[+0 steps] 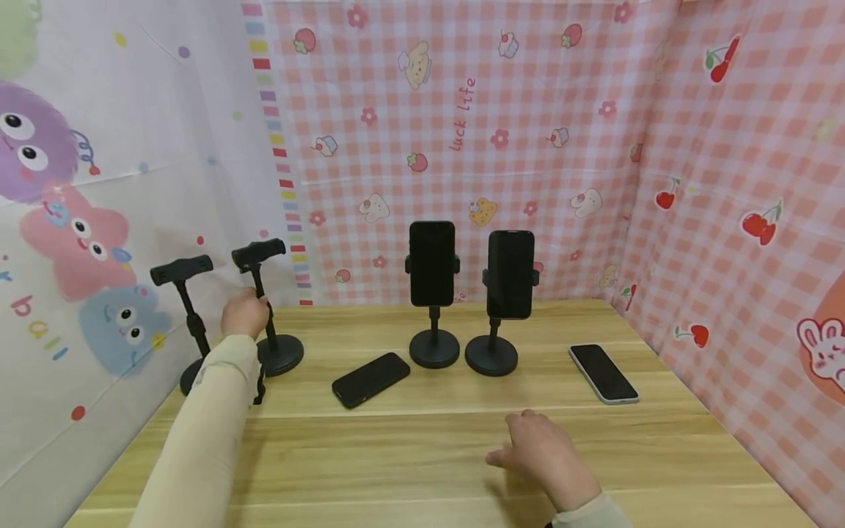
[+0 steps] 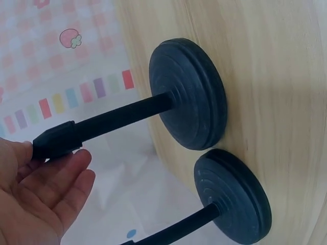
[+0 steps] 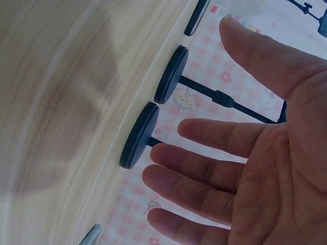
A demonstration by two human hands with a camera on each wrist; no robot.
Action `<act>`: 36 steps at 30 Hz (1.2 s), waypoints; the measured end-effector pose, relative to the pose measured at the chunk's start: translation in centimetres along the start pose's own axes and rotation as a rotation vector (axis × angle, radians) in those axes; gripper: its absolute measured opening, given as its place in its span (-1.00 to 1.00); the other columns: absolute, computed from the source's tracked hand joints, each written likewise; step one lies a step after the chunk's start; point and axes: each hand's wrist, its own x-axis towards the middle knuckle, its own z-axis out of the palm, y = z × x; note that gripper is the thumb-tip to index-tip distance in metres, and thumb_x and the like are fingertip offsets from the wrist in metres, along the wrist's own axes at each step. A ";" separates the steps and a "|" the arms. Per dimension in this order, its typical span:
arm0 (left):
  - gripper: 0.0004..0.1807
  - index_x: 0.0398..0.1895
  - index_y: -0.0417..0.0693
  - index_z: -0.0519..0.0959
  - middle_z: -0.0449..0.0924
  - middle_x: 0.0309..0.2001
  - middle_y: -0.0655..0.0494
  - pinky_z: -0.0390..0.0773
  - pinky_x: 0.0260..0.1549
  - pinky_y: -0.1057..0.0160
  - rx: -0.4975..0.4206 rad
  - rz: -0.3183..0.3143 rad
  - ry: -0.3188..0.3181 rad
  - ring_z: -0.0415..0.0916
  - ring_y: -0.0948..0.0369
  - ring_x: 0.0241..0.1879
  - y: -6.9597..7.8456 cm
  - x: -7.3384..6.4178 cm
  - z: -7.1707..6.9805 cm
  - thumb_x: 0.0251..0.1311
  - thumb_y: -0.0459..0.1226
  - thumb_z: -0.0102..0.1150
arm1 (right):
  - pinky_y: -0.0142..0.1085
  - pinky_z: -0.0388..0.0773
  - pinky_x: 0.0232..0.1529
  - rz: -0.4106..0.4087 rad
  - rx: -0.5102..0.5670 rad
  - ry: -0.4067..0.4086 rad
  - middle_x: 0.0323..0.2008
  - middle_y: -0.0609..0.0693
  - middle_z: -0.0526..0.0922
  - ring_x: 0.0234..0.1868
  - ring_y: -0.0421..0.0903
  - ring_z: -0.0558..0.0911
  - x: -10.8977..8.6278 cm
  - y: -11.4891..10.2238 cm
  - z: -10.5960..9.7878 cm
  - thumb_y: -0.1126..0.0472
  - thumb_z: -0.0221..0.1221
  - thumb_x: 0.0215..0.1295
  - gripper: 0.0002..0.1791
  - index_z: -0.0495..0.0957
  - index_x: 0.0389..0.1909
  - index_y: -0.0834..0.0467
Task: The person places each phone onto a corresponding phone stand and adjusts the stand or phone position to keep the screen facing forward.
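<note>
Pinches a black stand by its stem with the left hand at the rear left of the desk, just beside a matching stand. Holds the right hand with fingers spread above the near right. Shows, farther right of the stem, a flat-lying phone, two phone-bearing stands and a pale-edged phone.

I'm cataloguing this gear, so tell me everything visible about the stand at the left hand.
The stand is black and plastic-looking: a round base, a thin stem with a thicker collar, and a crosswise clamp on top holding no phone. It stands base-down on the wooden table, right of a similar stand. The left hand pinches its collar.
</note>
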 end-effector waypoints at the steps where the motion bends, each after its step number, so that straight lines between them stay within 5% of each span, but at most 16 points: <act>1: -0.65 -0.08 -0.47 0.50 0.56 -0.13 -0.44 0.50 -0.17 -0.21 0.004 -0.001 0.004 0.54 -0.31 -0.18 0.1 0.0 0.1 0.49 -0.29 -0.16 | 0.15 0.50 -0.02 -0.001 -0.004 0.000 -0.09 0.30 0.60 -0.07 0.25 0.59 0.0 0.0 0.0 -0.15 0.47 0.00 -0.27 0.58 -0.01 0.36; 16: -0.74 -0.22 -0.52 0.50 0.59 -0.31 -0.44 0.52 -0.28 -0.19 0.034 0.149 0.091 0.56 -0.31 -0.32 2.4 -0.6 1.8 0.41 -0.37 -0.03 | 0.15 0.50 -0.03 -0.003 -0.002 0.000 -0.09 0.29 0.60 -0.07 0.24 0.59 0.1 0.0 0.2 -0.16 0.47 0.01 -0.27 0.59 -0.01 0.35; 28: -0.75 -0.18 -0.46 0.51 0.60 -0.27 -0.41 0.49 -0.18 -0.20 -0.015 0.200 0.078 0.55 -0.34 -0.23 5.0 -0.7 3.9 0.42 -0.35 -0.04 | 0.15 0.51 -0.05 0.001 -0.001 -0.011 -0.09 0.27 0.61 -0.07 0.23 0.59 0.1 0.0 0.0 -0.15 0.47 0.00 -0.29 0.59 -0.01 0.33; 36: -0.76 -0.33 -0.41 0.51 0.59 -0.39 -0.33 0.52 -0.27 -0.15 -0.027 0.255 0.066 0.55 -0.27 -0.35 6.6 -0.9 4.7 0.41 -0.35 -0.02 | 0.15 0.50 -0.04 -0.006 -0.002 -0.004 -0.09 0.28 0.60 -0.07 0.24 0.59 0.0 0.0 0.0 -0.16 0.46 0.01 -0.27 0.59 0.01 0.34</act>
